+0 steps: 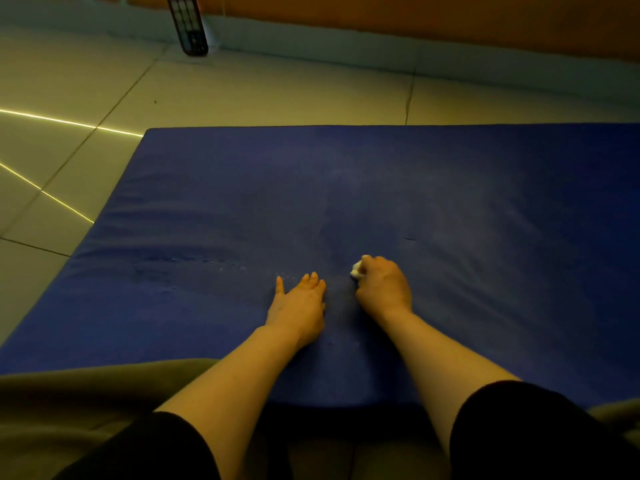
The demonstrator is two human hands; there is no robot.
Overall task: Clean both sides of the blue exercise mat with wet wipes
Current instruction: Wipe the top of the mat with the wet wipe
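The blue exercise mat lies flat on the tiled floor and fills most of the view. My right hand is curled round a crumpled white wet wipe, pressing it onto the mat near the front middle. Only a small part of the wipe shows past my fingers. My left hand rests flat on the mat just to the left, fingers straight and spread. Small wet specks and a darker damp streak mark the mat left of my hands.
Pale floor tiles surround the mat at the left and back. A dark remote-like object leans against the skirting at the back left, below an orange wall. An olive fabric lies at the front, under my arms.
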